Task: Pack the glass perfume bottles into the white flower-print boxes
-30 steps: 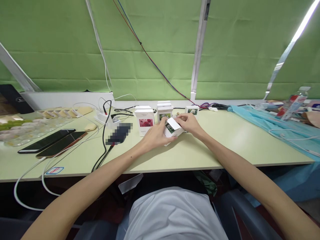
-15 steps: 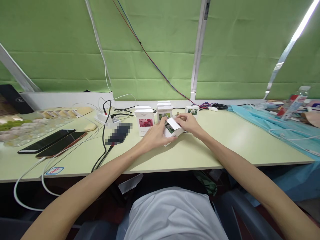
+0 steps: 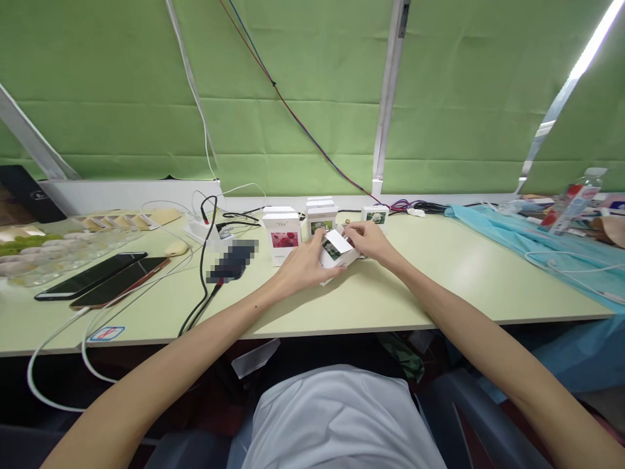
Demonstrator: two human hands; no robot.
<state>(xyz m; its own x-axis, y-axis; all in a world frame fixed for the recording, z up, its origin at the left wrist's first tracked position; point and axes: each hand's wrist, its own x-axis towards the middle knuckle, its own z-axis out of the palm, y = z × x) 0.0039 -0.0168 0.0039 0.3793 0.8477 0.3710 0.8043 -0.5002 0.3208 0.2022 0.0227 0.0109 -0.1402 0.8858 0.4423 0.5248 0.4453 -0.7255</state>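
Observation:
My left hand [image 3: 308, 262] is wrapped round a small white box [image 3: 334, 250] with a picture of white flowers on a green ground. The box lies tilted over the table, its top flap raised. At its right, open end, my right hand [image 3: 367, 240] has its fingers pinched together; what they hold, if anything, is too small to make out. Left of my hands, a white box with a red flower picture [image 3: 285, 240] stands upright. Behind them is another upright white box [image 3: 321, 212] with a green picture. Behind my right hand stands a white box with white flowers [image 3: 375, 212].
Two dark phones [image 3: 92, 276] and white cables lie at the left, near a power strip [image 3: 208, 233] and a blurred-out dark device [image 3: 232, 262]. A clear egg-tray-like container [image 3: 63, 257] sits far left. Blue sheeting [image 3: 541, 251] and a plastic bottle [image 3: 579, 200] are at the right.
My right hand's fingers have shifted very slightly at the open end of the box. The left hand and the box it holds stay in place.

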